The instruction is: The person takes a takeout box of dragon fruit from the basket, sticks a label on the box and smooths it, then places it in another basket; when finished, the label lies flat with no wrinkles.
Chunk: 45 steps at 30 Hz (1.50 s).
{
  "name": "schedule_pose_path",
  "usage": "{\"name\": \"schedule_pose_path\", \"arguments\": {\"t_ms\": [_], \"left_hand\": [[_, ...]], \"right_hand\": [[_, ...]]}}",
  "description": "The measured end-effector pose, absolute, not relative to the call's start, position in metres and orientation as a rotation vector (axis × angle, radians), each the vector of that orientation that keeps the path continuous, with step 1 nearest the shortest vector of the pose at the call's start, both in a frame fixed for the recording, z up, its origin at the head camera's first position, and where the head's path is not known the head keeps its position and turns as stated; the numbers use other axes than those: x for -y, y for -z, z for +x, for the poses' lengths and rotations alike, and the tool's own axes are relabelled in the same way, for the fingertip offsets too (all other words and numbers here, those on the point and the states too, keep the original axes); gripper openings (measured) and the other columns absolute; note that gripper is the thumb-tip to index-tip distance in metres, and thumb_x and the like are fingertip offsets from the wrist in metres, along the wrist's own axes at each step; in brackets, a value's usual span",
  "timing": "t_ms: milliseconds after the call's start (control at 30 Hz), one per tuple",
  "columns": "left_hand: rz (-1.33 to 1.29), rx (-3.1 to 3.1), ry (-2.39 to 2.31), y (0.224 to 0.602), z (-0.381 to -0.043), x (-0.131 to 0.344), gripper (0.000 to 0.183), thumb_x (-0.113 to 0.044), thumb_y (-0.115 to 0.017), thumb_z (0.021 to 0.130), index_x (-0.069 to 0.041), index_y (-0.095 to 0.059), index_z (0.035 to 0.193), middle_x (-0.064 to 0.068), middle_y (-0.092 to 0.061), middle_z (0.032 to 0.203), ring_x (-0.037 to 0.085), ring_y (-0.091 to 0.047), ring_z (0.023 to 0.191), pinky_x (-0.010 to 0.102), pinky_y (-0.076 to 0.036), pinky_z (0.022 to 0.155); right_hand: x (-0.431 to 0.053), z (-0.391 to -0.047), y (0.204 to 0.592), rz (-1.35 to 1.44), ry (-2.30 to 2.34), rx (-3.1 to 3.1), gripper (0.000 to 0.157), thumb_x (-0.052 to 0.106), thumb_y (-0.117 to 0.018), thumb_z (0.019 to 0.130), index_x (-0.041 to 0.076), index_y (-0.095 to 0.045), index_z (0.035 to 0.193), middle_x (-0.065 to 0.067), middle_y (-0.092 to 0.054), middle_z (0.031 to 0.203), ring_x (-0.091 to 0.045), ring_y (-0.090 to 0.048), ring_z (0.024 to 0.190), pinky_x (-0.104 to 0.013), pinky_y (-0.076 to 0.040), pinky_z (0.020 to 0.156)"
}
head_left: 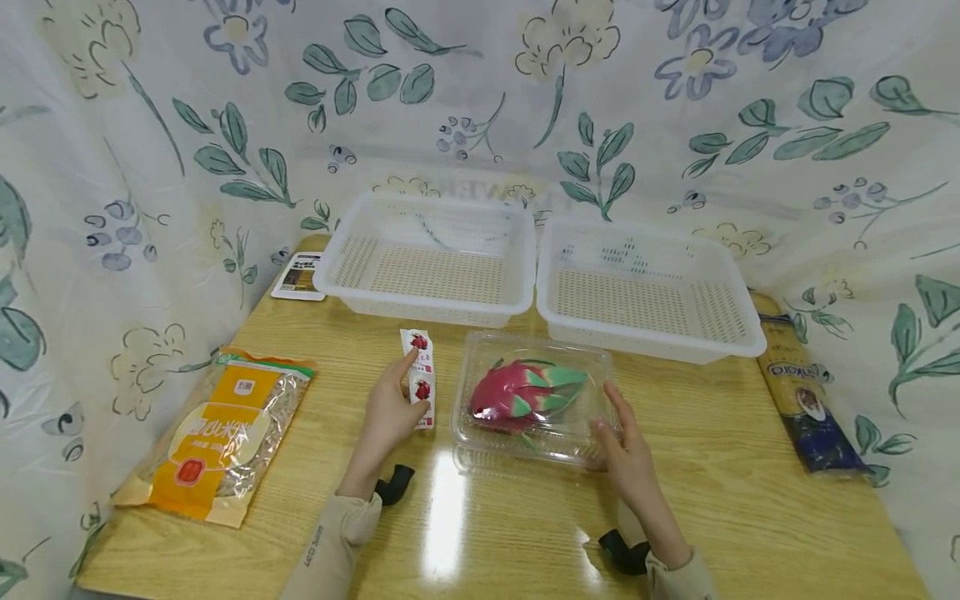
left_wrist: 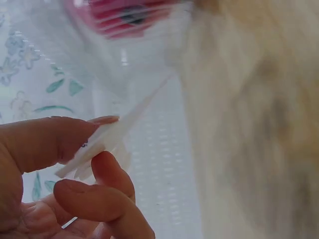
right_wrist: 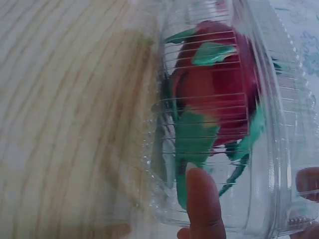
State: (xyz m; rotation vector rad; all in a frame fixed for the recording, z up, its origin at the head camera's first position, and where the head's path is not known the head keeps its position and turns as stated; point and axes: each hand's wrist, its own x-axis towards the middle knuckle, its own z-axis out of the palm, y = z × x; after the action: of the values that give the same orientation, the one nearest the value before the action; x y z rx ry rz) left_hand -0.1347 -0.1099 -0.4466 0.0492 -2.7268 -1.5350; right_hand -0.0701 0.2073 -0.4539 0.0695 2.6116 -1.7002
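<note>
Red prints (head_left: 423, 390), head view only, mark labels (head_left: 424, 365) the left hand (head_left: 392, 402) pinches; the right hand (head_left: 630, 450) grips a box (head_left: 570, 425).

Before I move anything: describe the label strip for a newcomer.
On the wooden table, two white baskets stand at the back. In front is a clear clamshell box; left of it, the left hand pinches the label strip: narrow, white, with red fruit pictures, unlike the see-through box.
</note>
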Motion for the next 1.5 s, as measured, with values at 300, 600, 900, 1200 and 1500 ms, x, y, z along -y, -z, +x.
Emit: {"name": "schedule_pose_path", "arguments": {"t_ms": [300,600,900,1200,1500], "left_hand": [[0.043,2.66,1.665,0.42,-0.129,0.103,0.085,0.008,-0.07,0.074,-0.013,-0.038,0.15,0.014,-0.05,0.135,0.014,-0.044,0.068,0.016,-0.041,0.047],[0.027,2.623,1.718,0.411,-0.124,0.098,0.084,0.01,-0.069,0.076,-0.014,-0.038,0.15,0.012,-0.045,0.146,0.02,-0.045,0.086,0.015,-0.042,0.048],[-0.072,2.584,1.723,0.402,-0.118,0.089,0.084,0.01,-0.069,0.075,-0.013,-0.038,0.15,0.012,-0.043,0.149,0.022,-0.048,0.088,0.014,-0.04,0.045],[-0.284,2.5,1.869,0.394,-0.113,0.063,0.086,0.014,-0.067,0.075,-0.014,-0.036,0.15,0.011,-0.044,0.146,0.017,-0.045,0.082,0.014,-0.042,0.05],[-0.509,2.427,1.974,0.394,-0.106,0.039,0.086,0.015,-0.065,0.075,-0.013,-0.035,0.151,0.013,-0.047,0.138,0.012,-0.044,0.069,0.014,-0.039,0.052]], "right_hand": [[-0.212,-0.075,0.441,0.223,1.66,-2.508,0.057,0.022,-0.046,0.103,0.026,-0.023,0.154,-0.029,-0.046,0.143,-0.005,-0.039,0.044,-0.022,-0.051,0.052],[-0.218,-0.084,0.421,0.166,1.425,-2.654,0.054,0.029,-0.043,0.104,0.017,-0.025,0.154,-0.027,-0.023,0.157,-0.051,-0.035,0.136,-0.061,-0.048,0.095],[-0.206,-0.105,0.393,0.111,1.454,-2.726,0.058,0.03,-0.044,0.103,0.016,-0.022,0.155,-0.014,-0.017,0.162,-0.044,-0.022,0.145,-0.063,-0.032,0.11],[-0.175,-0.118,0.378,0.044,1.626,-2.752,0.053,0.024,-0.05,0.101,0.014,-0.033,0.151,-0.011,-0.029,0.159,-0.037,-0.032,0.142,-0.06,-0.03,0.113],[-0.148,-0.121,0.373,-0.068,1.856,-2.662,0.045,0.018,-0.052,0.101,0.013,-0.044,0.144,-0.018,-0.049,0.144,-0.037,-0.05,0.128,-0.058,-0.04,0.106]]}}
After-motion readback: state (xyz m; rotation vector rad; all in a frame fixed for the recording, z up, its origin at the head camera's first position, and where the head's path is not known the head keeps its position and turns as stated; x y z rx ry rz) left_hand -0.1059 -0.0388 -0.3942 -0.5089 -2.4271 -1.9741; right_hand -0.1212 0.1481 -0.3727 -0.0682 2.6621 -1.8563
